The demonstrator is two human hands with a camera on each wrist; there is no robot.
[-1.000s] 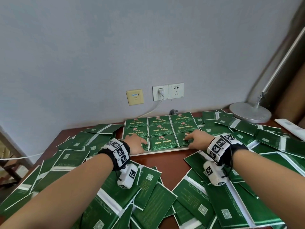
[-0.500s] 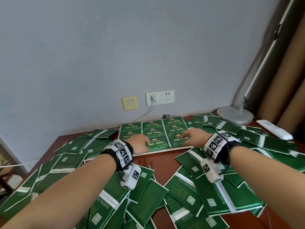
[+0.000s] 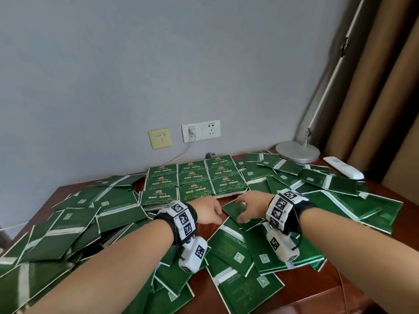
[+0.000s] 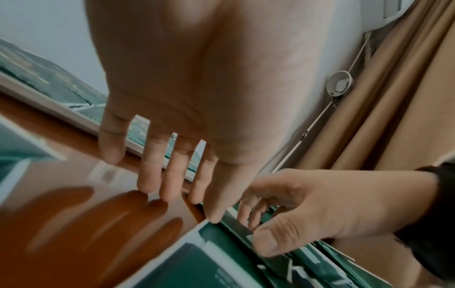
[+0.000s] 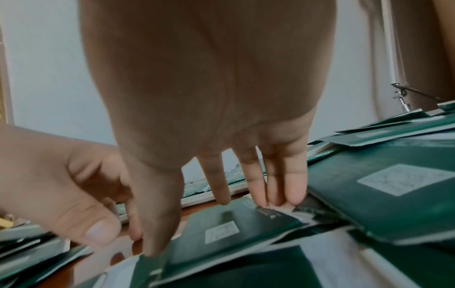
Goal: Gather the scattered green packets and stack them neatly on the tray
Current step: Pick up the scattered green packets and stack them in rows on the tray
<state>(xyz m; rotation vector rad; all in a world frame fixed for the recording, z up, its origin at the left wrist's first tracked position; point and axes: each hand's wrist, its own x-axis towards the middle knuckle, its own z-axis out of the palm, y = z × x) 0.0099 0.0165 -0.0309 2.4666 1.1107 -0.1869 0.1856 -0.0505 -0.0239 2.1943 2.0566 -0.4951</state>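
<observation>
Next loose packet (image 3: pixel 235 210) lies flat directly under right hand (image 3: pixel 252 206), long axis angled toward tray (image 3: pixel 229 196) just beyond; fingers spread, touching, nothing gripped; left hand (image 3: pixel 209 210) beside it, open, empty.

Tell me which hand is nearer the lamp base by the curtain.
Right. The right hand reaches over loose packets in front of the tray, on the lamp base's side; the left hand sits further left, beside it.

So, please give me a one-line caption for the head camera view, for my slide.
Both hands reach for a loose green packet before the packet-filled tray.
</observation>
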